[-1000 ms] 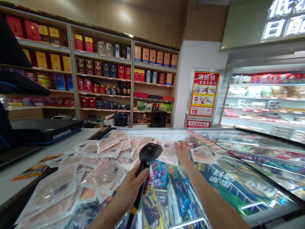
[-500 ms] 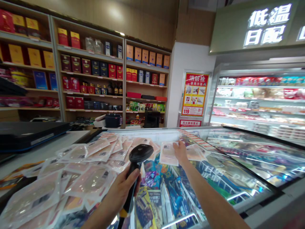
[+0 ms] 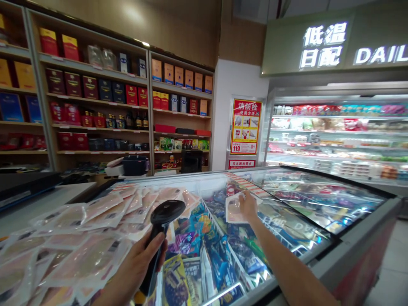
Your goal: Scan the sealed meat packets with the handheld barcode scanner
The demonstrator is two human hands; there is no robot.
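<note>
My left hand (image 3: 140, 257) is wrapped round the handle of a black barcode scanner (image 3: 167, 211), its head tilted up and to the right. Further off, my right hand (image 3: 248, 206) pinches a flat, clear sealed packet (image 3: 233, 209) above the chest freezer's glass. A pale, round-edged shape shows inside the packet, but I cannot tell what it is. To the left of the scanner, many similar sealed packets (image 3: 92, 255) lie overlapping in a loose pile on the freezer top.
Under the glass, the chest freezer (image 3: 353, 259) holds coloured bags (image 3: 175, 280) in wire baskets. A dark flat case (image 3: 28, 187) sits at the left. Behind stand shelves of boxed bottles (image 3: 102, 90), a red fire-hydrant poster (image 3: 245, 126) and a lit open chiller (image 3: 338, 136).
The view has turned to the right, so the shelves and pile appear further left. My right hand still holds a packet, now over the glass farther from the pile. The scanner stays in my left hand.
</note>
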